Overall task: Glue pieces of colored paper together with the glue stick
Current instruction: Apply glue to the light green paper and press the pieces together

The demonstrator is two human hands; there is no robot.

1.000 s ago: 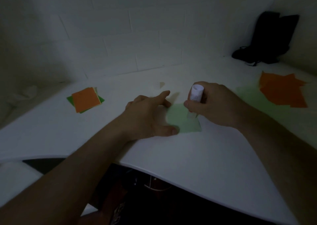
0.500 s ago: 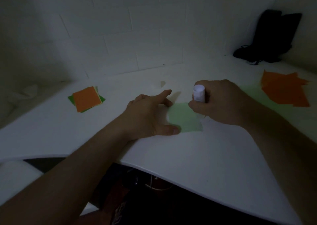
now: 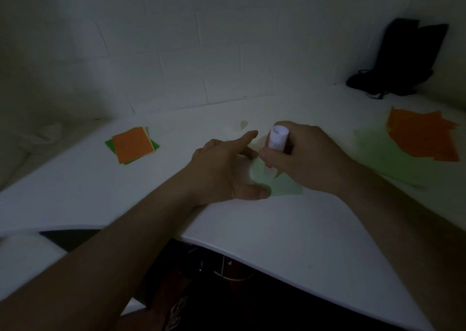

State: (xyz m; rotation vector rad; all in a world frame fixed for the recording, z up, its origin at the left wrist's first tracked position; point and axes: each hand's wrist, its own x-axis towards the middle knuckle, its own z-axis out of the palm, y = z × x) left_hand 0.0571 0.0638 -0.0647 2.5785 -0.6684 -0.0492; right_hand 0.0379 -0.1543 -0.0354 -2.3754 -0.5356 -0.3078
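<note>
1. A smooth white table (image 3: 290, 232) with a curved front edge is filling the lower half of the view, sitting in a dim corner against a white wall of large rectangular tiles (image 3: 201, 61).
2. The left hand (image 3: 222, 171) is lying on the table with fingers spread, its thumb pressing the near edge of a pale green square sheet of paper (image 3: 285, 187) and its index finger stretching out past the sheet's far side.
3. The right hand (image 3: 307, 159) is gripping a white cylindrical glue stick (image 3: 277, 137), fingers curling round the barrel; the stick is standing nearly upright over the far part of the pale green sheet, but whether its tip is touching the paper cannot be told.
4. A small stack of square papers, orange on top with cream and dark green beneath (image 3: 132, 145), is lying well to the left.
5. On the right, a loose pile of orange paper pieces (image 3: 423, 136) is overlapping a larger pale green sheet (image 3: 378, 151).
6. A black bag (image 3: 401, 58) is leaning in the far right corner.
7. A small cream paper scrap (image 3: 243, 124) is lying just beyond the hands.
</note>
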